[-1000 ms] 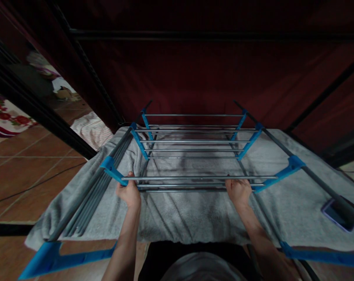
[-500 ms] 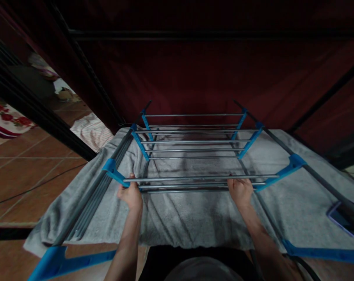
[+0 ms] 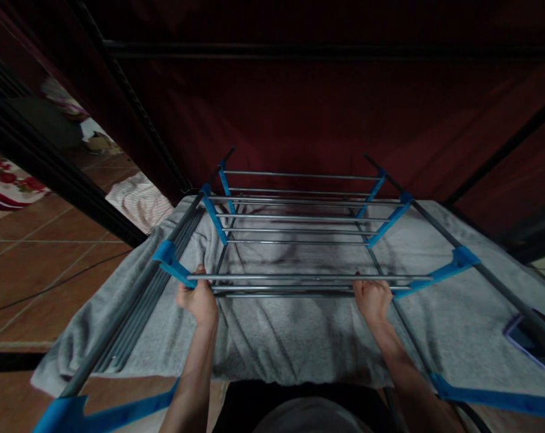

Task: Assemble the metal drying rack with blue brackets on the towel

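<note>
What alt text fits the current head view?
A person's left hand and right hand grip the near crossbars of a metal-tube rack with blue brackets, over a gray blanket. Separate tubes lie side by side at the left; a smartphone lies at the right.

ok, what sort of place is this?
Probably a room in a home, which room isn't clear: tiled floor, a striped cloth on it, and a phone on the grey fabric beneath the rack.
</note>
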`<act>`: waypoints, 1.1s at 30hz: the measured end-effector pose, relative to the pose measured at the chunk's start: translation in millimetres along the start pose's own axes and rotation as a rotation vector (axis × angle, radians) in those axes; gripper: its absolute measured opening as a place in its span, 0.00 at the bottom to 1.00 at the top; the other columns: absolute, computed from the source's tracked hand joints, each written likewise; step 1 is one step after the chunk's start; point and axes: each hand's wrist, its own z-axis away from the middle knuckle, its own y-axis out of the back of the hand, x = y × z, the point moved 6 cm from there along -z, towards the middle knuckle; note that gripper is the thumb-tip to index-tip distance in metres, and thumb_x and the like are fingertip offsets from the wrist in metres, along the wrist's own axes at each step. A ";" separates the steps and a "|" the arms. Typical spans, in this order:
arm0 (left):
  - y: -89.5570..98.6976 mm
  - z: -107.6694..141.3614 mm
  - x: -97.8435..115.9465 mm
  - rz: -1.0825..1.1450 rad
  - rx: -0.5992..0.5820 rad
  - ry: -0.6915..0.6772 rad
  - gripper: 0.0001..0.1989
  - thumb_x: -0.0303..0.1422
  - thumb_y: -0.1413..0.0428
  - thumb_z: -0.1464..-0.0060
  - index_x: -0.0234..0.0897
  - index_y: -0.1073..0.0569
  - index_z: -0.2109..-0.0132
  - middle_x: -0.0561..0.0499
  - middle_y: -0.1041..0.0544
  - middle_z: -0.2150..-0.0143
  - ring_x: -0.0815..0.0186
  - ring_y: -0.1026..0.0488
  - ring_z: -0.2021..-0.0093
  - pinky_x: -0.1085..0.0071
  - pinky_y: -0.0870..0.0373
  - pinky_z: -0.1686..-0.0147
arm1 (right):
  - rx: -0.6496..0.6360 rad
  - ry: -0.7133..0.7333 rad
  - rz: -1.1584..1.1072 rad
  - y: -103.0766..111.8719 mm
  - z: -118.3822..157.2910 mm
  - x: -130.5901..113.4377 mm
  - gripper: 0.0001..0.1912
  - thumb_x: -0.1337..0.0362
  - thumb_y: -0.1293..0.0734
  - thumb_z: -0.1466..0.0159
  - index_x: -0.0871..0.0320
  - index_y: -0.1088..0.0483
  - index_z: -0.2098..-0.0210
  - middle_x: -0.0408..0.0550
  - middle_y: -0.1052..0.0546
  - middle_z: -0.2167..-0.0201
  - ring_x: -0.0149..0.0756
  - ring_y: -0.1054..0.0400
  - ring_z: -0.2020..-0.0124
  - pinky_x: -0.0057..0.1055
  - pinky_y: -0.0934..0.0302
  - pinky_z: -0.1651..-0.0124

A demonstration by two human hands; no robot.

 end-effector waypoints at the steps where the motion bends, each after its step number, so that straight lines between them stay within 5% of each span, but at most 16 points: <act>1: -0.7 -0.7 3.9 0.004 0.002 -0.009 0.18 0.45 0.39 0.52 0.37 0.32 0.75 0.58 0.35 0.81 0.70 0.39 0.78 0.70 0.42 0.76 | -0.001 0.001 -0.003 0.3 -0.3 0.2 0.28 0.62 0.42 0.29 0.56 0.34 0.86 0.48 0.27 0.83 0.34 0.39 0.80 0.36 0.47 0.63; 6: -8.9 -5.7 13.4 0.033 -0.030 -0.036 0.18 0.43 0.39 0.52 0.38 0.34 0.77 0.59 0.37 0.82 0.71 0.42 0.79 0.71 0.44 0.77 | -0.002 -0.001 -0.004 2.3 -3.3 -1.7 0.27 0.62 0.42 0.29 0.56 0.34 0.85 0.47 0.28 0.84 0.33 0.39 0.80 0.35 0.48 0.64; 17: -10.5 -5.3 -17.1 0.000 -0.061 0.038 0.17 0.46 0.40 0.52 0.38 0.32 0.75 0.57 0.35 0.80 0.69 0.40 0.79 0.69 0.41 0.76 | -0.057 0.009 0.004 -3.8 -0.4 -7.5 0.23 0.64 0.38 0.32 0.54 0.35 0.84 0.48 0.29 0.82 0.36 0.37 0.77 0.36 0.47 0.64; 33: -15.8 -6.0 -14.3 -0.013 -0.129 0.049 0.21 0.50 0.41 0.51 0.35 0.31 0.74 0.56 0.35 0.80 0.69 0.39 0.77 0.69 0.38 0.72 | -0.070 0.025 0.060 -8.7 -0.1 -7.4 0.23 0.62 0.39 0.31 0.54 0.34 0.83 0.49 0.28 0.82 0.35 0.40 0.78 0.37 0.45 0.64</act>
